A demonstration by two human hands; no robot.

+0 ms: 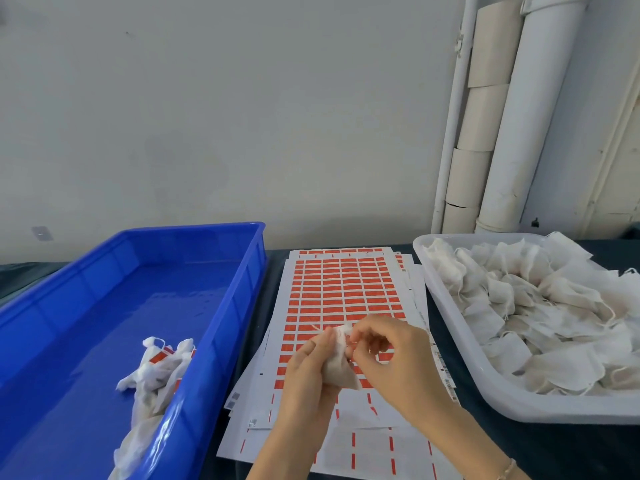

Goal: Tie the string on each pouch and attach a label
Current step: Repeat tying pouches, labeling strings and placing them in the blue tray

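Left grip (pixel 304 370) clasps pouch (pixel 337 370); right grip (pixel 391 355) pinches string (pixel 317 328).

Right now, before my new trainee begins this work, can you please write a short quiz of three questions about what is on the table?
1. True or false: the deep blue plastic crate holds more pouches than the white plastic tray.
2. The left hand and the right hand both work on the small white cloth pouch. Which one grips its body? A) left B) right C) neither
3. Fill in: the paper sheets of orange labels lie ___ the crate and the tray.

Key: 1 false; 2 A; 3 between.
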